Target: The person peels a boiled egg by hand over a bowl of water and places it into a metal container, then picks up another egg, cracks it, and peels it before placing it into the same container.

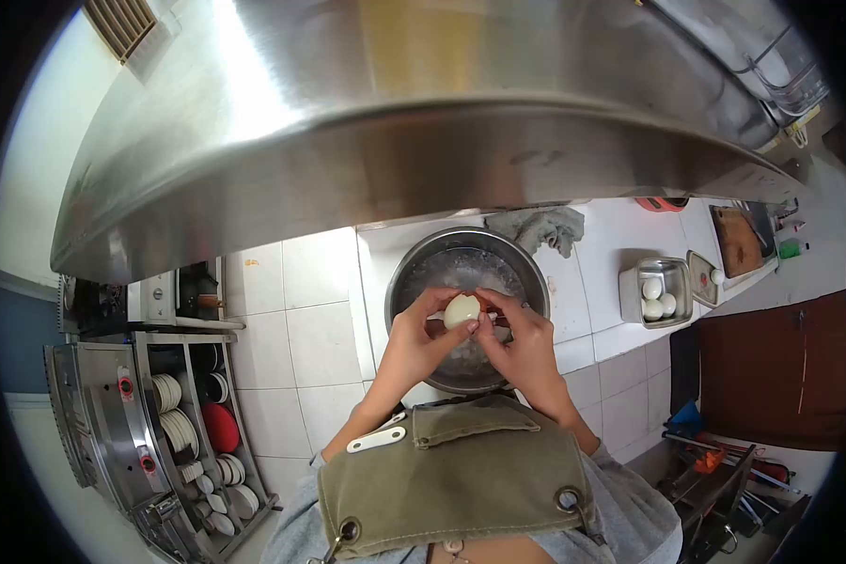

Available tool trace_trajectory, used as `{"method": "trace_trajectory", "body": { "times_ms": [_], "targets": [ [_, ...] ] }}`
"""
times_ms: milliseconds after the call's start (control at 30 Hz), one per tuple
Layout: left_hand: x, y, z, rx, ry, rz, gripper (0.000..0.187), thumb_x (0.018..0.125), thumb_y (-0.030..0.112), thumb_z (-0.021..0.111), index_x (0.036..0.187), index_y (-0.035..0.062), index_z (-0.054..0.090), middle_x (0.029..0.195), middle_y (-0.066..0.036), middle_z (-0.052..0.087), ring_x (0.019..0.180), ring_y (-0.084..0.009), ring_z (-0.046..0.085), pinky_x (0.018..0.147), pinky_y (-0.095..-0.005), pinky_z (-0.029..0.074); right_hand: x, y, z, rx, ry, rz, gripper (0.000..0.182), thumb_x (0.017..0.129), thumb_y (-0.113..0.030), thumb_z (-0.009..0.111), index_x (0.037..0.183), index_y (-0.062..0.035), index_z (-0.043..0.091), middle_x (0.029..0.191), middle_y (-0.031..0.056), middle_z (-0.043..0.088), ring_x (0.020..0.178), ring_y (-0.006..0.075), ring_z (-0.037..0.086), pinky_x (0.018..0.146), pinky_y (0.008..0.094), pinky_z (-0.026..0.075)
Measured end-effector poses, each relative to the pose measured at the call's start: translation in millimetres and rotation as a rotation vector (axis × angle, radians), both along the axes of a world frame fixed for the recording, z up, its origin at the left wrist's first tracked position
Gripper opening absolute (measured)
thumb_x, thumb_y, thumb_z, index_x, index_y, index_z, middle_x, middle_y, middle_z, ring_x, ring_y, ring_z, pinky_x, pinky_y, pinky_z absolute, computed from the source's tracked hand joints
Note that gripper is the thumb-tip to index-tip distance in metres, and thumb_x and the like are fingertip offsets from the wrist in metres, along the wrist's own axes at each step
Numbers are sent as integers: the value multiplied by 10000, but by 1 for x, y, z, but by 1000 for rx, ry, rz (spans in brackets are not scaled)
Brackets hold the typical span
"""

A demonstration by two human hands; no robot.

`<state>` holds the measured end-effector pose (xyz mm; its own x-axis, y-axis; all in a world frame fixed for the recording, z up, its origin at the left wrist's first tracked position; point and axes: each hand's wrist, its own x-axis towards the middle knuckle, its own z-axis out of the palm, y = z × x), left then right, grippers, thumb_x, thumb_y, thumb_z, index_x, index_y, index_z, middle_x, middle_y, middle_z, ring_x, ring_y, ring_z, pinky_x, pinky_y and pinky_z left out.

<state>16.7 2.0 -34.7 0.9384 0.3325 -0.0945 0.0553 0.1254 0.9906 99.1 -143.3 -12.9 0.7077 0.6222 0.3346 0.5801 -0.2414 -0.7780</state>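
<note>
Both hands meet over the steel bowl [414, 273] on the bench, the left hand [414, 340] and right hand [526, 348] each pinching the peeled egg [462, 310] with narrow fingers, its long axis running roughly left-right between them.

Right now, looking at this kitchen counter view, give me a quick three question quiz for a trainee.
1. True or false: both hands hold the egg over the metal bowl.
2. How many eggs lie in the small square metal tray?
A. one
B. three
C. six
3. Fill in: behind the bowl, on the tiled counter, lies a crumpled grey ____.

Key: 1 true; 2 B; 3 cloth.
</note>
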Motion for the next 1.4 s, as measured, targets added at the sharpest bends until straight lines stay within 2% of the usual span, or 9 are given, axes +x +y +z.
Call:
{"method": "trace_trajectory", "body": {
  "times_ms": [467,567,633,733,833,967,1133,1233,1400],
  "targets": [
    [-1,-2,9,57,83,15,390,853,54,709,1197,-37,549,1096,-130,658,966,-148,638,810,-274,532,-4,-1,2,-148,-177,-44,380,805,-13,631,1184,-2,606,956,189,671,739,324,679,647,379,558],
    [-1,-2,4,51,66,23,395,854,66,708,1196,-48,549,1081,-148,661,953,-156,647,794,-279,544,2,-4,2,-125,-90,-69,339,832,-4,609,1171,-3,618,959,175,681,751,293,697,657,356,567],
    [0,-1,3,50,40,35,394,855,79,709,1190,-57,554,1065,-166,666,936,-166,659,781,-284,555,7,-2,3,42,248,-14,319,866,-33,629,1183,-10,614,972,141,695,818,219,708,695,318,571],
    [1,2,5,-163,39,-33,379,892,60,661,1221,-68,523,1098,-166,651,971,-165,643,782,-276,557,7,1,13,72,483,93,316,901,-23,620,1214,11,594,1041,104,678,903,132,650,779,269,548],
    [1,3,8,-207,45,-77,377,922,44,618,1255,-78,488,1123,-166,639,994,-173,632,780,-275,561,12,-2,3,67,532,99,355,866,-88,700,1200,-13,606,1013,117,696,926,150,675,771,282,562],
    [1,5,15,-354,147,-72,382,924,44,618,1257,-86,480,1124,-176,640,961,-183,649,781,-280,565,13,-5,0,108,586,107,355,874,-71,681,1215,-13,600,1021,122,695,912,150,678,747,290,566],
    [2,1,11,-309,91,-48,376,917,44,630,1242,-85,493,1117,-180,648,930,-181,661,770,-273,562,6,-3,9,-25,141,62,369,865,-43,636,1230,-12,589,1004,166,683,827,235,703,696,323,572],
    [1,2,9,-245,103,-48,371,911,49,638,1233,-82,507,1101,-174,656,931,-170,659,762,-265,558,2,-1,7,-79,-19,43,393,843,-21,617,1234,-15,584,978,187,667,796,297,686,685,357,563],
    [1,-2,5,-183,72,-27,369,907,52,644,1230,-77,520,1101,-164,660,927,-156,659,766,-262,558,-4,1,7,-149,-110,2,402,826,13,586,1227,-14,586,947,190,661,757,322,673,660,388,545]
  ]
}}
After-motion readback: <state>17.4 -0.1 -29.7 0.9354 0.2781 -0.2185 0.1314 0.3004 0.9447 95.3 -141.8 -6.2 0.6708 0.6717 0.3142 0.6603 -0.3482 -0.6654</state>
